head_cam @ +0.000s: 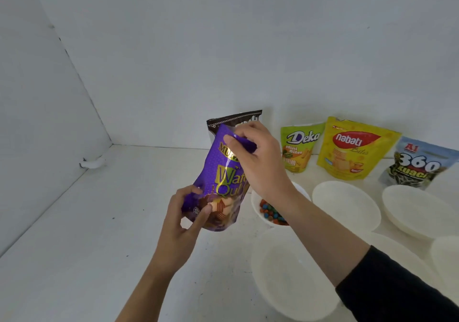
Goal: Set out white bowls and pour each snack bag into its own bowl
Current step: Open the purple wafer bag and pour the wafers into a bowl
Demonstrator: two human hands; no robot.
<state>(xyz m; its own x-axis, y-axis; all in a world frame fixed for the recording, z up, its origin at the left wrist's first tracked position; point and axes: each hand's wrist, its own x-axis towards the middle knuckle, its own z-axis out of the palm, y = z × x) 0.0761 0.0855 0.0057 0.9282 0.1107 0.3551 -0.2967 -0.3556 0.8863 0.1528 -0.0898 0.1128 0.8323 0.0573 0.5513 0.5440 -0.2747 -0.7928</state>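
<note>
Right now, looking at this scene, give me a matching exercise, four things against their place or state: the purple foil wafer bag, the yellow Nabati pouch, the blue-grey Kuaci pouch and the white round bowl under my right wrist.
Things:
1. purple foil wafer bag
2. yellow Nabati pouch
3. blue-grey Kuaci pouch
4. white round bowl under the right wrist

Place or state:
A. farthest right of the standing pouches
B. holds coloured candies
C. gripped by the left hand and the right hand
D. stands between two other pouches

Pairs: 1-C, 2-D, 3-A, 4-B.
</note>
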